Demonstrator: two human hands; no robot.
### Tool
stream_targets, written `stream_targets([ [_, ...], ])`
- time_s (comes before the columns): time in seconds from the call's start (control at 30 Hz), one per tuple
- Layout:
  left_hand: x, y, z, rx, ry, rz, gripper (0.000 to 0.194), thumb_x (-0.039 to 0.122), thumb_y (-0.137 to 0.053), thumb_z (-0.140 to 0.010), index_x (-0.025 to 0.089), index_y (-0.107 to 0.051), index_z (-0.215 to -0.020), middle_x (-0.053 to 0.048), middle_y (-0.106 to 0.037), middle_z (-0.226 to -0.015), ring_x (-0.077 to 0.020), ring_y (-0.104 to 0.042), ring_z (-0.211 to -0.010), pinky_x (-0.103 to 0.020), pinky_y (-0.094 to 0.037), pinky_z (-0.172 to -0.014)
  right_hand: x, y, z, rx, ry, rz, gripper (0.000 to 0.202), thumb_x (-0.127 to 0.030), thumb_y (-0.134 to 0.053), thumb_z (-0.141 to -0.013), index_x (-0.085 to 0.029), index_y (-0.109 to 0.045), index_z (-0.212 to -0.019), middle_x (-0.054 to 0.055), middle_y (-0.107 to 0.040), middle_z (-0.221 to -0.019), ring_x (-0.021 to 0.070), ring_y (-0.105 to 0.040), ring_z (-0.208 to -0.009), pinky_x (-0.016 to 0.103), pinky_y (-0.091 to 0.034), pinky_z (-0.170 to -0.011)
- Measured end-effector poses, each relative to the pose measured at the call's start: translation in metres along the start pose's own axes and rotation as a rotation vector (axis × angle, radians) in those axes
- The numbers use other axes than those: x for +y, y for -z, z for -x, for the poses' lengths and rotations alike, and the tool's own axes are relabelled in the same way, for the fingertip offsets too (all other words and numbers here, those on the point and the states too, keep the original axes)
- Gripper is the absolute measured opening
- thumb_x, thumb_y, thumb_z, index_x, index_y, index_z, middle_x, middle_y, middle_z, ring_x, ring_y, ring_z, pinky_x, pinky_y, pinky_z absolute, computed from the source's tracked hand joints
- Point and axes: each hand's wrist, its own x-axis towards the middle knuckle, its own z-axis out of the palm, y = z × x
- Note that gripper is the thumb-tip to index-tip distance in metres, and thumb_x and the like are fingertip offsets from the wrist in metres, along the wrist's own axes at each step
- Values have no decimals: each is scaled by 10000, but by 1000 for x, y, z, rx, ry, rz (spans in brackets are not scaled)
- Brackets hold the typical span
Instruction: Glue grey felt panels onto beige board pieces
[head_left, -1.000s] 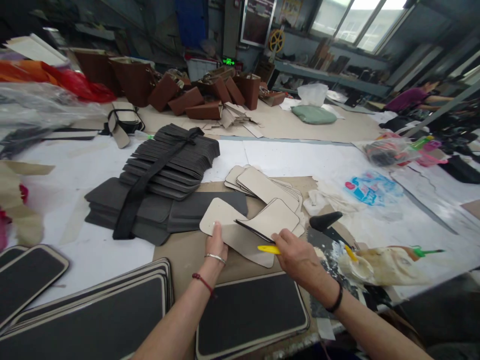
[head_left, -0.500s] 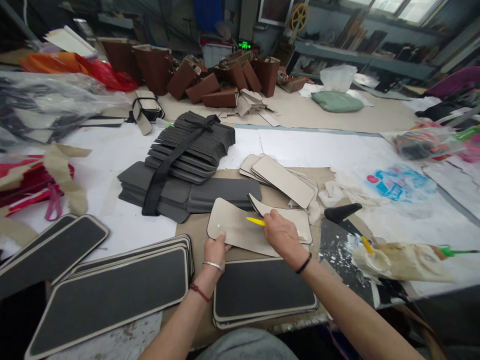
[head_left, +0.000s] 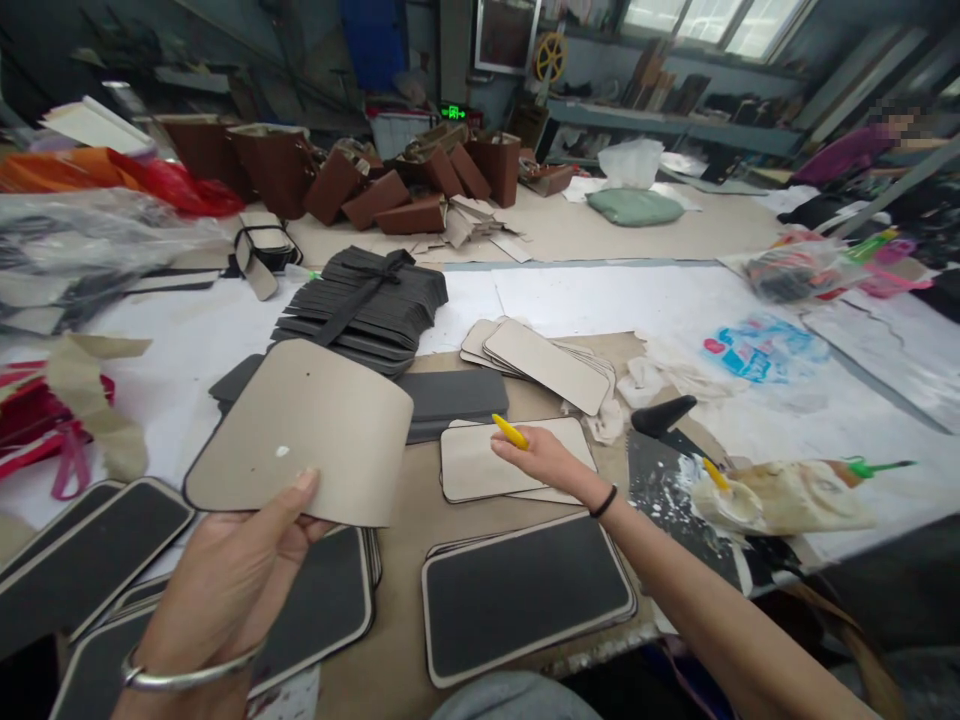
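While a panel point(head_left: 322, 420) curls, the tub point(head_left: 742, 510) (smeared) holds a handle point(head_left: 715, 474).

Looks out from the wearer's head, at close range above the near side of the desk point(head_left: 562, 295), facing forward and down across its top. Catches grey clothing point(head_left: 517, 700) at the bottom centre, directly below the lens. Shows the left hand point(head_left: 232, 570) and its beige panel point(head_left: 307, 430) nearest and largest, at lower left, and the right hand point(head_left: 536, 455) smaller and farther out, right of centre. Reaches over the desk to the brown boxes point(head_left: 386, 200) beyond, then on to the windows point(head_left: 712, 20) at upper right. Spreads wide enough to include a person in purple point(head_left: 847, 155) near the right edge.
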Motion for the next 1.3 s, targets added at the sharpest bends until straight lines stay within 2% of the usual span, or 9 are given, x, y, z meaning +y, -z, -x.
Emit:
stream_targets([
  [0.2, 0, -43, 1, -166, 142, 194, 402, 140, -683, -611, 241, -598, -991, -24, -681, -972, -258, -584, -1022, -324, -569, -710, 11, 13, 6, -84, -201, -633, 491, -649, -426, -738, -172, -497, -647, -67, -380, -499, 52, -309, -422, 195, -285, -418],
  [0.3, -21, -60, -6, -219, 218, 269, 333, 123, -663, -635, 206, -602, -951, -38, -685, -934, -247, -592, -1009, -338, -554, -755, 31, 25, 15, 48, -260, -806, 467, -636, -514, -683, -185, -425, -602, -75, -363, -502, 45, -296, -426, 188, -278, -409],
  [0.4, -64, -64, -15, -228, 257, 278, 309, 123, -679, -621, 182, -607, -915, -45, -683, -931, -214, -620, -930, -312, -554, -720, 66, 42, 22, 211, -341, -647, 405, -576, -549, -683, -177, -484, -680, -58, -426, -542, 63, -360, -464, 195, -311, -437],
  [0.57, -168, -45, -30, -156, 530, -26, 219, 70, -682, -558, 119, -614, -760, -60, -679, -761, -145, -627, -673, -268, -523, -629, 134, 45, 15, 161, -447, 62, 233, -370, -520, -759, -146, -570, -716, 30, -563, -668, 144, -517, -638, 251, -374, -598],
  [0.7, -214, -33, -47, -67, 289, -397, 197, 162, -673, -560, 130, -612, -745, -22, -630, -645, -139, -590, -607, -278, -488, -649, 163, 28, 10, 153, -560, 255, 284, -371, -476, -808, -119, -588, -878, 108, -622, -833, 189, -573, -783, 253, -368, -649],
  [0.83, -216, -42, -67, -25, 40, -695, 305, 238, -658, -565, 140, -607, -850, -33, -615, -758, -151, -585, -672, -293, -469, -722, 173, 21, 15, 155, -607, 314, 369, -426, -480, -803, -111, -546, -985, 136, -619, -926, 219, -577, -858, 258, -362, -662],
  [1.0, -208, -55, -84, -184, 58, -937, 219, 260, -586, -625, 141, -599, -808, -5, -573, -613, -173, -570, -643, -281, -443, -668, 177, 22, 15, 141, -622, 286, 367, -405, -490, -795, -118, -522, -1021, 132, -617, -958, 219, -575, -881, 256, -361, -672],
  [1.2, -206, -41, -74, -250, 61, -978, 119, 228, -490, -643, 189, -511, -533, 29, -511, -495, -139, -496, -536, -243, -376, -574, 171, 26, 14, 68, -623, 334, 344, -399, -458, -822, -122, -535, -1011, 125, -610, -951, 212, -577, -873, 259, -368, -682],
  [1.3, -207, -36, -67, -248, 69, -987, 162, 250, -483, -647, 197, -470, -494, 44, -473, -468, -128, -463, -519, -234, -346, -556, 148, 31, 19, 186, -637, 437, 362, -398, -362, -869, -119, -550, -1002, 154, -591, -975, 223, -572, -873, 284, -374, -699],
])
